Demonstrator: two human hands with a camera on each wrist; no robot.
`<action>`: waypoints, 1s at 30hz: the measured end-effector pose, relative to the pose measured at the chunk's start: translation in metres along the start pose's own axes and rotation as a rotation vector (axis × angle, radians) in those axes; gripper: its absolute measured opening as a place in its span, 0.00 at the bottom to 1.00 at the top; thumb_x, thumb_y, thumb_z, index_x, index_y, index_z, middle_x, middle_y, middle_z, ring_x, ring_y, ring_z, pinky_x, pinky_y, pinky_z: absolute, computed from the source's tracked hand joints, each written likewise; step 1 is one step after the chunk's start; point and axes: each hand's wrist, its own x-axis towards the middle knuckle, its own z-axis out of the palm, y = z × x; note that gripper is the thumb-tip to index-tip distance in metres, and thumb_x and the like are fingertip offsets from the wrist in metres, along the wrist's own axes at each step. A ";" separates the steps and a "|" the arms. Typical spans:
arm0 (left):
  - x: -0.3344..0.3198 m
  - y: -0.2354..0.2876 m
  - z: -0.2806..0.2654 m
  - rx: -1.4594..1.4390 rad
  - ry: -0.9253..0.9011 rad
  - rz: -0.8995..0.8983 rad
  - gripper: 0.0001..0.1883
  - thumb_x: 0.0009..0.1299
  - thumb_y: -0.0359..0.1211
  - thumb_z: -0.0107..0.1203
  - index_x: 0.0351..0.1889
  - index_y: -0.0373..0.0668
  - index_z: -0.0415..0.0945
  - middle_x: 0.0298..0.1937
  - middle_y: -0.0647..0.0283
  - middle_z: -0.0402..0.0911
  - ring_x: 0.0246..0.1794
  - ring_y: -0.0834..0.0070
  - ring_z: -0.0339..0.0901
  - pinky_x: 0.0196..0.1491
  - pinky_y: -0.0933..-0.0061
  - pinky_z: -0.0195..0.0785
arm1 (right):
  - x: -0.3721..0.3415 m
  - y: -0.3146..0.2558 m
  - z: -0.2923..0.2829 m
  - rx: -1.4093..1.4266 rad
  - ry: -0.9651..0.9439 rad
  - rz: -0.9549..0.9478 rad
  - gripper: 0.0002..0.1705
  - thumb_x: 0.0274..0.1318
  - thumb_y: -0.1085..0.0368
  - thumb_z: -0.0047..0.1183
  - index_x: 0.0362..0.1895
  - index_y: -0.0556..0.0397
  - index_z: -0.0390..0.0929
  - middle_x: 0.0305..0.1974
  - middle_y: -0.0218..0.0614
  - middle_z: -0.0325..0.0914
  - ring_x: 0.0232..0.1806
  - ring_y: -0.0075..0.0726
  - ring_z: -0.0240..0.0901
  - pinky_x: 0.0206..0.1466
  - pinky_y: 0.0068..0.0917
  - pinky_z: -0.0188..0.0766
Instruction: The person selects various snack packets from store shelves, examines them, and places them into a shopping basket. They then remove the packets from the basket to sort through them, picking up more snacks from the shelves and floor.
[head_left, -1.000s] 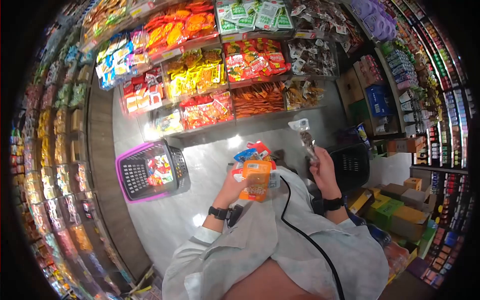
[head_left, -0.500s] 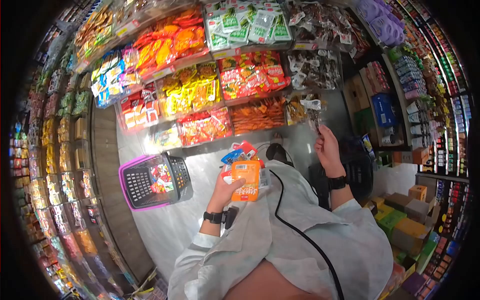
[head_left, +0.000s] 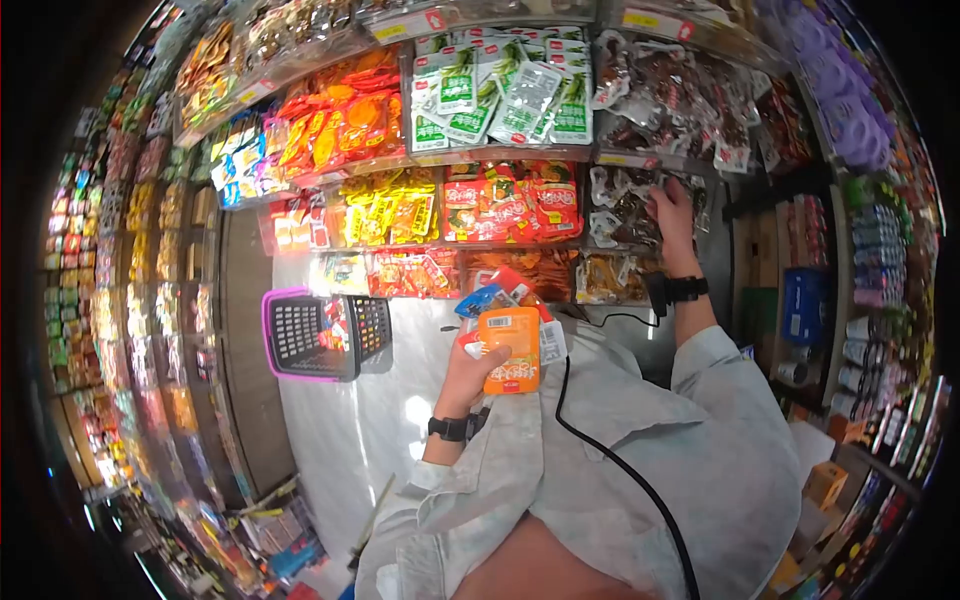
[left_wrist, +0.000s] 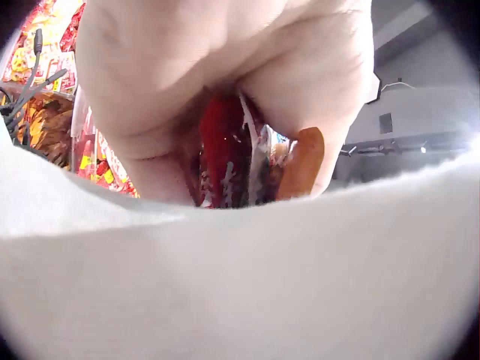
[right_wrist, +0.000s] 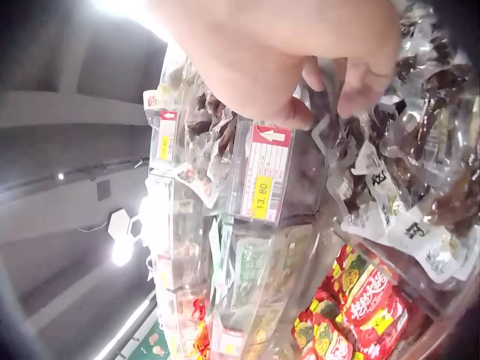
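My left hand (head_left: 464, 378) grips several packets in front of the body, its thumb across an orange packet (head_left: 520, 345); red, blue and whitish packets stick out behind it. In the left wrist view, a red packet (left_wrist: 222, 150) and an orange edge (left_wrist: 304, 161) show within that hand's grasp. My right hand (head_left: 678, 232) is at a bin of dark snacks in clear wrappers (head_left: 612, 222). Seen from the right wrist, the right hand (right_wrist: 300, 52) has bent fingers spread apart over dark packets (right_wrist: 442, 157), with no packet plainly held.
A black basket with a purple rim (head_left: 272, 335) stands on the floor at left, packets inside. Tiered bins hold green-white packets (head_left: 530, 100), red packets (head_left: 510, 205) and yellow packets (head_left: 385, 210). A black cable (head_left: 620, 465) crosses the shirt. Shelves line both sides.
The right hand has moved up and forward to the dark-snack bin; the clear packet it held earlier is no longer distinguishable there. The left hand keeps its packets. The bins appear closer.
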 end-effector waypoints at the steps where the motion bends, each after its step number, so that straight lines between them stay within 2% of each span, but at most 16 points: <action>1: 0.001 0.001 0.003 0.017 -0.007 0.006 0.33 0.68 0.17 0.57 0.71 0.39 0.61 0.59 0.57 0.79 0.57 0.69 0.81 0.58 0.63 0.78 | -0.014 -0.017 0.009 -0.119 0.113 -0.143 0.24 0.64 0.65 0.58 0.62 0.54 0.73 0.49 0.34 0.74 0.44 0.27 0.74 0.44 0.29 0.73; 4: 0.008 0.006 0.010 -0.027 0.013 0.029 0.33 0.68 0.18 0.57 0.71 0.39 0.61 0.60 0.59 0.79 0.57 0.70 0.80 0.59 0.65 0.77 | -0.018 0.019 0.000 -0.060 0.103 -0.258 0.21 0.60 0.74 0.56 0.58 0.54 0.74 0.47 0.33 0.71 0.41 0.25 0.71 0.46 0.27 0.71; 7: 0.018 0.002 0.007 -0.114 0.029 0.016 0.31 0.68 0.21 0.57 0.70 0.38 0.62 0.60 0.56 0.79 0.57 0.66 0.81 0.58 0.61 0.78 | -0.054 0.036 -0.003 0.044 -0.041 -0.149 0.20 0.55 0.81 0.54 0.53 0.54 0.74 0.44 0.29 0.69 0.39 0.22 0.67 0.46 0.23 0.68; 11: 0.028 0.009 0.015 -0.170 0.022 0.031 0.29 0.70 0.22 0.56 0.69 0.37 0.63 0.61 0.55 0.79 0.58 0.64 0.81 0.58 0.59 0.78 | -0.098 0.029 0.011 0.012 -0.172 -0.017 0.18 0.53 0.82 0.52 0.47 0.54 0.74 0.38 0.24 0.68 0.38 0.19 0.63 0.43 0.18 0.62; 14: 0.028 0.012 0.010 -0.166 -0.017 0.006 0.30 0.69 0.22 0.58 0.70 0.38 0.63 0.61 0.56 0.79 0.58 0.65 0.81 0.58 0.59 0.78 | -0.118 0.019 0.024 -0.003 -0.284 0.061 0.16 0.53 0.82 0.52 0.46 0.54 0.74 0.37 0.23 0.68 0.38 0.17 0.63 0.43 0.18 0.62; 20: 0.006 0.013 -0.030 -0.101 -0.118 -0.039 0.31 0.69 0.20 0.60 0.71 0.40 0.63 0.60 0.60 0.80 0.59 0.71 0.80 0.60 0.66 0.76 | -0.159 -0.007 0.066 0.013 -0.440 0.030 0.14 0.54 0.81 0.52 0.43 0.54 0.73 0.39 0.24 0.69 0.39 0.17 0.64 0.43 0.17 0.62; 23: -0.006 0.013 -0.059 -0.089 -0.188 -0.024 0.32 0.69 0.22 0.61 0.72 0.40 0.63 0.61 0.62 0.79 0.60 0.73 0.78 0.62 0.67 0.73 | -0.189 -0.006 0.090 0.019 -0.469 -0.025 0.14 0.56 0.79 0.55 0.46 0.55 0.75 0.41 0.26 0.71 0.42 0.17 0.68 0.47 0.19 0.66; 26: -0.027 0.023 -0.083 -0.051 -0.240 0.009 0.33 0.69 0.25 0.62 0.72 0.40 0.64 0.61 0.64 0.79 0.61 0.76 0.76 0.63 0.69 0.71 | -0.250 -0.052 0.127 0.013 -0.734 -0.047 0.17 0.59 0.75 0.59 0.53 0.57 0.77 0.44 0.28 0.75 0.49 0.19 0.72 0.54 0.22 0.70; 27: -0.035 0.027 -0.091 -0.032 -0.254 0.022 0.32 0.69 0.26 0.63 0.72 0.41 0.64 0.61 0.65 0.79 0.61 0.77 0.76 0.63 0.69 0.71 | -0.261 -0.055 0.137 -0.171 -0.881 -0.233 0.21 0.60 0.70 0.62 0.58 0.56 0.77 0.47 0.33 0.77 0.54 0.27 0.75 0.59 0.27 0.71; 30: -0.055 0.020 -0.132 0.082 -0.256 0.000 0.33 0.67 0.23 0.60 0.71 0.39 0.64 0.61 0.63 0.78 0.61 0.75 0.76 0.64 0.68 0.71 | -0.307 -0.061 0.173 -0.510 -0.979 -0.669 0.20 0.60 0.68 0.63 0.57 0.56 0.79 0.49 0.39 0.78 0.54 0.35 0.76 0.59 0.30 0.71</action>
